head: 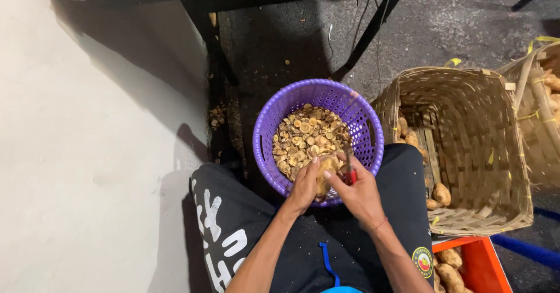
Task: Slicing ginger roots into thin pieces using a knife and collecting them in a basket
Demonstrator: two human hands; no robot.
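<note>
Step in hand: looks like trimming work. The person sits with a round purple plastic basket [318, 135] between the knees and works a tan, lumpy potato-like tuber [326, 173] over its near rim.

Left hand: the left hand [304, 187] cups the tuber from the left, fingers [311, 167] curled snugly around it, thumb side up. So it's closed on the tuber, not loose.

Right hand: the right hand [359, 194] grips a small red-handled knife [349, 167], fingers wrapped tight on the handle. The blade points away toward the far side, just right of the tuber; whether the edge touches the skin right now is too small to tell.

Where the tuber sits: pinched between both hands, above the near edge of the basket, left fingers on it, right fingertips just beside it.

In the basket: a heap of small brownish cut-off bits [306, 138].

Next move, best guess: it calls for a steady left-hand hold and a short controlled stroke, keeping the blade clear of the left thumb.

Around: a woven bamboo basket [466, 147] on the right holds a few whole tubers; an orange plastic crate [475, 264] near right holds more.
</note>
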